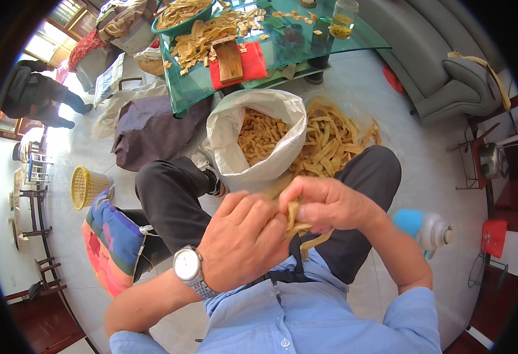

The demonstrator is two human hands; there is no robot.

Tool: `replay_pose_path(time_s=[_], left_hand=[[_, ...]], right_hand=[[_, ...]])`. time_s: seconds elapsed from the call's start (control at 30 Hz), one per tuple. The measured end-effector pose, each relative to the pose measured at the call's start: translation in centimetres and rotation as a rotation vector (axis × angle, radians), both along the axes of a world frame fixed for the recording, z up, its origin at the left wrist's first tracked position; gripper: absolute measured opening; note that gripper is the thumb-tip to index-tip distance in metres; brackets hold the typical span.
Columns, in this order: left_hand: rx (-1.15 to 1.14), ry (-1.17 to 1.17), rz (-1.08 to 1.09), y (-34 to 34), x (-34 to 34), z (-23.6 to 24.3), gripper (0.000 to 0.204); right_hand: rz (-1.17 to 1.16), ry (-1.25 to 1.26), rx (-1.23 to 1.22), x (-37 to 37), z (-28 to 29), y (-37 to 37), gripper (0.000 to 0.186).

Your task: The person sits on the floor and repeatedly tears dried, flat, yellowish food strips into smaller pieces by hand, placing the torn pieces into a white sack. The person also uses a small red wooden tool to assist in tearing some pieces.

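Note:
Above my lap, both hands work on a tan, pliable flat strip (295,219) that looks looped or folded. My left hand (244,231), with a silver watch (187,264) at its wrist, is closed on it. My right hand (332,203) pinches it between thumb and fingers. One tail of the strip hangs below the right hand. Just ahead stands an open white woven sack (226,133) holding many small tan knotted-looking pieces (259,138). A heap of long tan strips (332,135) lies on the floor to its right, partly hidden by my knee.
A glass table (282,44) ahead bears more strips, a green basin (183,26), a wooden block (229,61) on red cloth and a glass jar (342,19). A yellow basket (89,186) stands left, a bottle (427,229) right, a grey sofa (433,65) beyond. Another person (37,94) stands far left.

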State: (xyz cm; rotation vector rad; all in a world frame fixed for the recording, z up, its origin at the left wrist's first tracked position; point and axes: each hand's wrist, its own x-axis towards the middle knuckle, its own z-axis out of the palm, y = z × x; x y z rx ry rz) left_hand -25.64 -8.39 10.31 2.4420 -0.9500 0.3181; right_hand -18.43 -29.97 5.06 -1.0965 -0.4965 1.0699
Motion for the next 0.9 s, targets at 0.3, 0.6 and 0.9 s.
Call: replay_pose_path(time_s=[0.3, 0.6, 0.9], left_hand=[[0.070, 0.319, -0.048, 0.3, 0.0, 0.4, 0.029], [0.057, 0.639, -0.001, 4.0, -0.1, 2.6, 0.013], [-0.129, 0.854, 0.110, 2.2, 2.1, -0.4, 0.024]], right_hand=[[0.072, 0.096, -0.037, -0.6, -1.3, -0.4, 0.025], [0.155, -0.276, -0.201, 2.5, 1.7, -3.3, 0.024], [-0.246, -1.307, -0.139, -0.1, 1.6, 2.3, 0.084]])
